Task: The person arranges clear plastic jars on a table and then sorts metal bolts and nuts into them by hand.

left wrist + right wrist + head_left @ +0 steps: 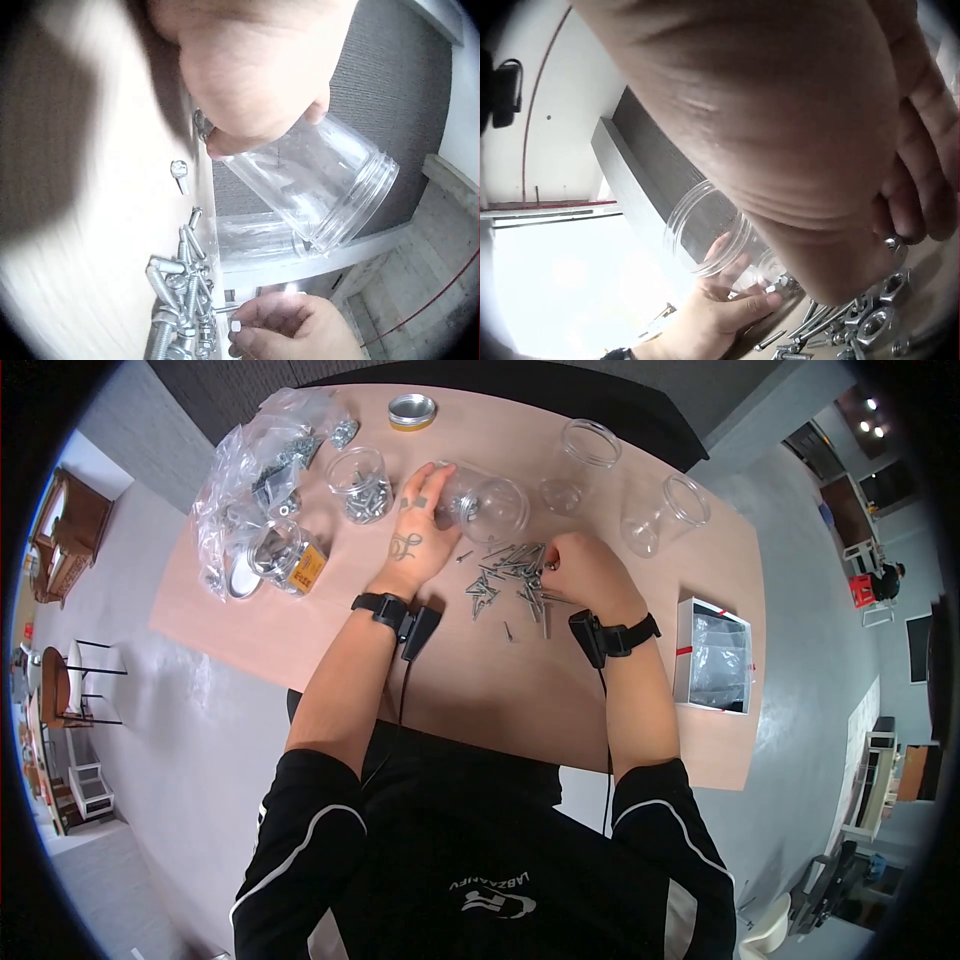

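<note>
My left hand curls round a clear jar that leans over on the table, its mouth toward the right; some metal pieces lie inside near its base. In the left wrist view the jar is tilted under the left hand. Right of it, my right hand is at the edge of a pile of bolts and nuts. In the left wrist view the right hand pinches a small nut between thumb and finger.
Two clear jars stand to the right. At the left are a jar of bolts, a labelled jar, a lid and plastic bags. A tin lid lies at the back, a white box at the right.
</note>
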